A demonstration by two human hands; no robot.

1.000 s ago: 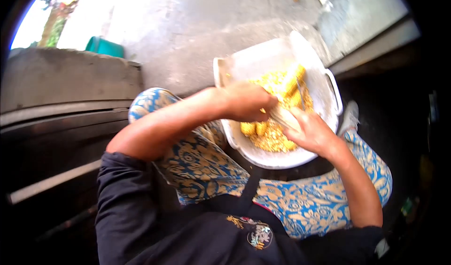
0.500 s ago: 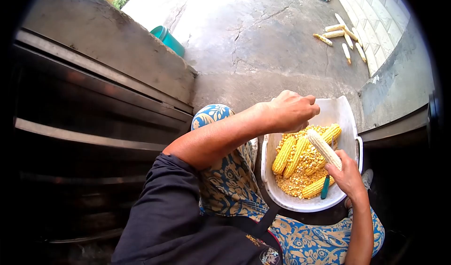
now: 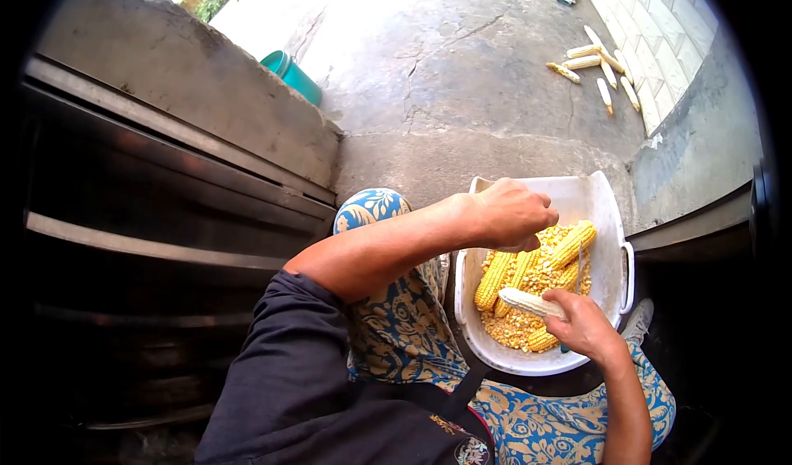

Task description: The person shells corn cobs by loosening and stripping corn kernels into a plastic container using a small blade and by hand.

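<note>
A bare whitish corn cob [image 3: 528,302] is held at one end by my right hand [image 3: 584,326], pointing left across the white basin [image 3: 606,205]. Above the basin's far left part is my left hand [image 3: 513,216], its fingers curled in; whatever they may hold is hidden. Below both hands, yellow ears of corn [image 3: 492,281] lie on loose corn kernels [image 3: 505,330] in the basin. A tool with a thin metal shaft [image 3: 581,263] also lies there, its green handle mostly covered by my right hand.
Several pale cobs [image 3: 606,61] lie on the concrete floor by the tiled wall [image 3: 660,28]. A teal bucket [image 3: 295,79] stands beyond the low wall [image 3: 165,61] on the left. My knees, in patterned cloth [image 3: 396,316], flank the basin.
My right hand has moved down and slightly left, and the cob has swung from pointing up-left to nearly level. My left hand has dropped slightly, still curled.
</note>
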